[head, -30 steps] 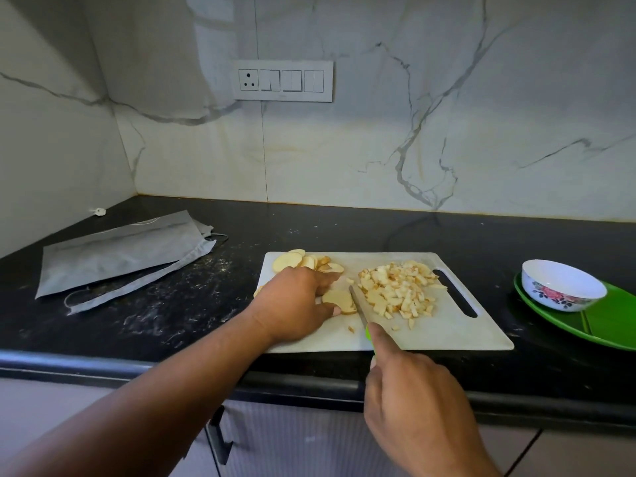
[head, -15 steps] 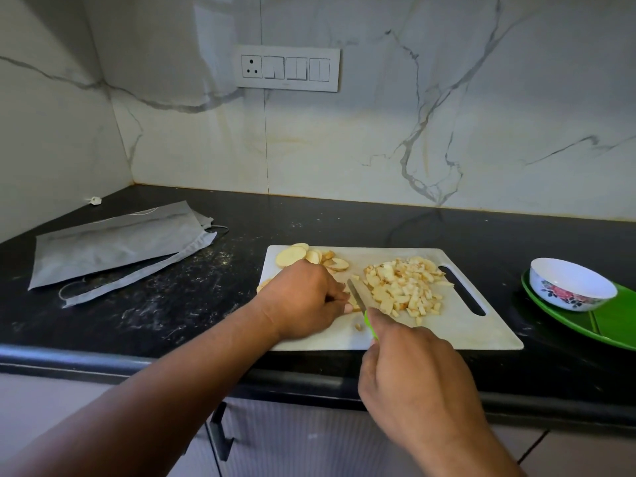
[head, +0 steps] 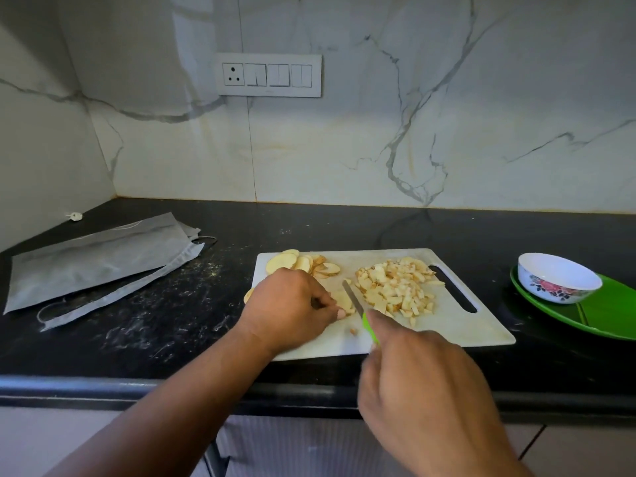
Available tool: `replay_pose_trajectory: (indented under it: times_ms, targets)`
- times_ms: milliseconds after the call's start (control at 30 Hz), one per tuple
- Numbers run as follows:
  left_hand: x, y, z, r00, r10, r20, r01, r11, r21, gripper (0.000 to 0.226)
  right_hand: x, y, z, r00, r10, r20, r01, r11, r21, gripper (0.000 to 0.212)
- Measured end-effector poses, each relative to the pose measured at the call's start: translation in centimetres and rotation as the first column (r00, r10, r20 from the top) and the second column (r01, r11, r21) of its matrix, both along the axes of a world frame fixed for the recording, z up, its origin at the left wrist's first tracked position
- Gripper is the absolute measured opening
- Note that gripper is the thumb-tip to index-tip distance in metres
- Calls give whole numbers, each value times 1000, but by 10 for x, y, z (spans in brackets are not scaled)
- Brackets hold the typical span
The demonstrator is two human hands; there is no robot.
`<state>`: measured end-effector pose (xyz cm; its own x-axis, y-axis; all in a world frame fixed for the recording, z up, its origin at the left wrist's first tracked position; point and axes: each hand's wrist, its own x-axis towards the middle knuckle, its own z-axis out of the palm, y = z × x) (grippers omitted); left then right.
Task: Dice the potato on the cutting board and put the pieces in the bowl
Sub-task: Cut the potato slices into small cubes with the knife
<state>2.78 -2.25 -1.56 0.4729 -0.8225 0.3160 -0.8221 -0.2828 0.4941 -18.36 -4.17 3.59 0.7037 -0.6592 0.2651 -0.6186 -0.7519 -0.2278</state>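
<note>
On the white cutting board [head: 464, 328], near the front edge of the dark surface [head: 172, 315], the left hand [head: 289, 309] curls its fingers down over a few potato slices [head: 346, 299] and pins them flat. The right hand [head: 423, 380] is wrapped round the green handle of a small knife [head: 354, 299], forefinger laid along the top, with the blade resting against the pinned slices.

A heap of diced pieces [head: 395, 287] lies toward the board's right end, beside its handle slot, and a fan of uncut slices [head: 299, 263] sits at the far left corner. The flowered bowl [head: 559, 277] stands well apart on a green plate [head: 602, 315] by the right edge of the surface, and looks empty.

Raw potato like this should be firm and brittle, light in thin slices, and wet with starch, so a stack will likely slide under the blade. I'd hold it from above with fingertips tucked back, close behind the cut. The dice look small and loose: better scooped in 2 cupped hands, or pushed off the tilted board, than pinched 1 by 1.
</note>
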Motion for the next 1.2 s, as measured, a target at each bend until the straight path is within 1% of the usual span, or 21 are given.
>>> replay_pose_trajectory:
  times_ms: [67,133,200,333,400,467,567,700,767,933,1000,1100,1200]
  targets:
    - [-1,2,1,999,5,38,-5,1000,11,13,13,-4,-11,999,-10,42,11,1000,-28,56]
    - [1,0,2,1000,2,25,-2,1000,17,10,18,-4,-18,999,-10,46,10,1000,-15,55]
    - [3,-1,4,1000,11,24,-12,999,31,9,14,-4,-21,1000,7,3,-7,1000,27,55]
    - [7,-3,3,1000,15,-24,-13,999,49,10,-6,10,-13,988,17,-152,2,992,127,64]
    - [9,-2,0,997,15,-72,-13,999,30,9,-14,14,-6,984,5,-177,21,989,146,64]
    - [9,-1,-2,993,31,-110,-33,999,-11,11,-17,15,-1,991,7,-135,12,990,138,62]
    - [8,1,0,994,88,-71,-90,996,-18,18,-2,8,-3,1000,20,-19,-19,997,75,57]
    - [6,3,0,996,79,-36,-79,997,-9,5,24,1,-19,999,18,44,-19,999,27,55]
    - [8,2,-1,995,91,-36,-91,996,5,5,22,2,-25,1000,8,17,-9,999,40,56]
    - [12,-2,-4,990,114,-81,-112,993,39,9,0,11,-24,990,-24,-138,44,989,141,64]
    - [12,-2,-3,990,106,-91,-104,994,35,9,-6,14,-21,986,-25,-166,51,987,154,65]
    - [9,0,-1,987,123,-108,-124,992,-3,13,-11,14,-14,989,-35,-144,54,990,128,61]
    - [8,3,-1,989,117,-88,-118,993,-17,12,-2,12,-11,998,-16,-66,21,997,75,58]
